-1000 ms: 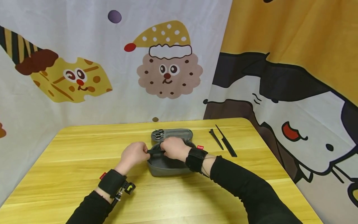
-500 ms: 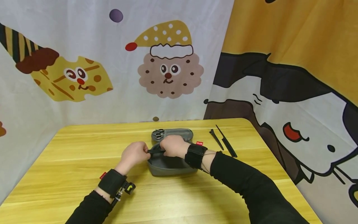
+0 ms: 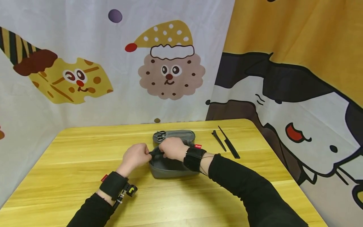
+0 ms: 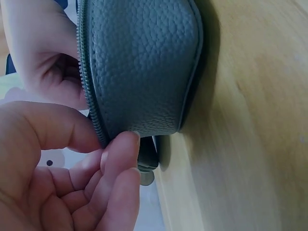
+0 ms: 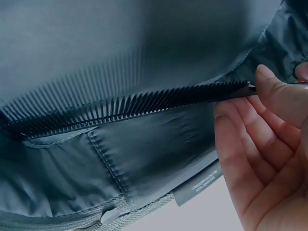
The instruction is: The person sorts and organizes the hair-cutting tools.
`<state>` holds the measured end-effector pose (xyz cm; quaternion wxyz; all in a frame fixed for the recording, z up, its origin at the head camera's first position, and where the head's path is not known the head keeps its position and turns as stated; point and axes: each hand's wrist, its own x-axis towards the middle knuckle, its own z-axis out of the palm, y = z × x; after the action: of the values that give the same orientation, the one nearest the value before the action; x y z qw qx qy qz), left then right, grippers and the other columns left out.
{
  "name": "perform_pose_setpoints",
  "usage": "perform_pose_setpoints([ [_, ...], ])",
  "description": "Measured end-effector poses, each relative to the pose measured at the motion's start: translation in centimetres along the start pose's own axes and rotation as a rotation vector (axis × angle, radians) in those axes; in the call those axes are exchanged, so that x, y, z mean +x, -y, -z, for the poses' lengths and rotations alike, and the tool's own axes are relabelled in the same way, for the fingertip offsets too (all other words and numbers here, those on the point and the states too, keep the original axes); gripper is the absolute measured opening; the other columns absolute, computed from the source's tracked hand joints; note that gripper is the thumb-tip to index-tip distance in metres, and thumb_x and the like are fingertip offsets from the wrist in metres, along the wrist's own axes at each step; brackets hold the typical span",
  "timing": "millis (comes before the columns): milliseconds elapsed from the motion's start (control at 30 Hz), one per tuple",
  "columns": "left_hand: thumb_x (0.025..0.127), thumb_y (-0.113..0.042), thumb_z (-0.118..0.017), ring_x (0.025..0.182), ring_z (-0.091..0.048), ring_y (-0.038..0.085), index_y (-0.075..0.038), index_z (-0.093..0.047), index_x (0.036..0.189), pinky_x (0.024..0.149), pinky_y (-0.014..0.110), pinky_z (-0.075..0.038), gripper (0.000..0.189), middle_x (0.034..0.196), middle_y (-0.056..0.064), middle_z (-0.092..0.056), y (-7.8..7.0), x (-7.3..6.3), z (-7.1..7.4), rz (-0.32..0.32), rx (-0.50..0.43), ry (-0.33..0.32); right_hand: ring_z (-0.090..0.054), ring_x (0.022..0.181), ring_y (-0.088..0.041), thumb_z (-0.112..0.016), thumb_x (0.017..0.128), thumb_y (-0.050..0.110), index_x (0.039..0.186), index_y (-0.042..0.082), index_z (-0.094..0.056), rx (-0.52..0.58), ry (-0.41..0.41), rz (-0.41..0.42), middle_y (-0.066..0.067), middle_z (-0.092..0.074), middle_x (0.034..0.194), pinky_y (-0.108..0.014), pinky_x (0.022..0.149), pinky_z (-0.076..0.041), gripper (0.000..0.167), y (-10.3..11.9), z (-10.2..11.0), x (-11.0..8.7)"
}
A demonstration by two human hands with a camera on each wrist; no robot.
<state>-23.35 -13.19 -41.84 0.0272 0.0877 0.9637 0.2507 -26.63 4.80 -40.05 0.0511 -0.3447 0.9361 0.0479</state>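
Note:
The grey zippered case [image 3: 170, 174] lies unzipped on the table, its lid [image 3: 184, 135] folded back. My left hand [image 3: 136, 156] pinches the left end of its rim. In the left wrist view, the thumb and index finger hold the zipper edge [image 4: 89, 91]. My right hand [image 3: 173, 148] reaches into the case from above. Its thumb and fingers pinch one end of a black comb [image 5: 139, 107], seen in the right wrist view. The comb lies along the inner wall, teeth facing the case's middle. Hands partly hide the case's interior in the head view.
Several scissors [image 3: 161, 137] sit in the lid's left part. Right of the case lie a black hair clip [image 3: 219, 140] and a black tail comb [image 3: 229, 143] on the wooden table [image 3: 85, 151]. Printed curtains [image 3: 93, 116] hang behind and to the right.
My right hand has shifted slightly left, toward my left hand, and less of the comb shows between them. My left hand stays at the case's rim.

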Motion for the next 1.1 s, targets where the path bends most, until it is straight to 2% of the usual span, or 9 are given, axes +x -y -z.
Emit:
perform_pose_setpoints([
  [167,0.084,-0.009,-0.065,0.047,-0.045,0.018,-0.014,-0.047,0.059,0.048,0.025,-0.021,0.031,0.054,0.0,-0.052,0.3,0.0,0.0,0.003,-0.033,0.012,-0.047,0.067,-0.012,-0.078,0.087,0.025,0.075,0.021,-0.056,0.026,0.014,-0.013,0.007,-0.052,0.074,-0.027,0.059,-0.035,0.026,0.0,0.1,0.2],
  [300,0.085,-0.009,-0.064,0.042,-0.047,0.019,-0.015,-0.045,0.052,0.046,0.024,-0.017,0.038,0.05,-0.001,-0.057,0.5,0.1,-0.2,0.006,-0.061,0.023,-0.049,0.068,-0.012,-0.079,0.087,0.025,0.075,0.02,-0.056,0.026,0.027,-0.02,0.007,-0.053,0.075,-0.026,0.059,-0.038,0.026,0.0,0.2,0.5],
  [467,0.085,-0.01,-0.064,0.042,-0.046,0.018,-0.013,-0.05,0.052,0.045,0.023,-0.02,0.036,0.051,0.0,-0.061,0.6,0.1,-0.4,0.005,-0.078,0.018,-0.05,0.069,-0.012,-0.079,0.087,0.025,0.073,0.019,-0.055,0.009,0.05,-0.027,0.005,-0.053,0.076,-0.027,0.059,-0.041,0.028,0.0,-0.1,1.0],
  [667,0.083,-0.008,-0.063,0.041,-0.04,0.015,-0.012,-0.052,0.051,0.044,0.024,-0.02,0.034,0.047,-0.003,-0.056,0.7,-0.1,-0.7,-0.003,-0.073,-0.004,-0.05,0.067,-0.012,-0.079,0.088,0.027,0.069,0.02,-0.051,-0.016,0.09,-0.04,0.005,-0.051,0.074,-0.027,0.057,-0.041,0.034,0.1,-0.6,1.5],
  [833,0.084,-0.007,-0.062,0.042,-0.037,0.016,-0.012,-0.053,0.053,0.045,0.025,-0.02,0.033,0.048,-0.001,-0.053,0.6,-0.3,-0.8,-0.015,-0.057,-0.018,-0.049,0.065,-0.012,-0.078,0.088,0.028,0.065,0.019,-0.045,-0.033,0.112,-0.05,0.004,-0.047,0.069,-0.028,0.056,-0.039,0.041,0.1,-1.0,1.9],
  [1100,0.081,-0.005,-0.062,0.047,-0.036,0.016,-0.011,-0.048,0.06,0.048,0.026,-0.022,0.026,0.053,-0.001,-0.039,0.4,-0.4,-1.0,-0.034,-0.018,-0.066,-0.056,0.069,-0.013,-0.08,0.086,0.024,0.067,0.018,-0.058,-0.043,0.112,-0.039,0.005,-0.058,0.075,-0.03,0.058,-0.05,0.029,0.3,-0.9,2.2],
])
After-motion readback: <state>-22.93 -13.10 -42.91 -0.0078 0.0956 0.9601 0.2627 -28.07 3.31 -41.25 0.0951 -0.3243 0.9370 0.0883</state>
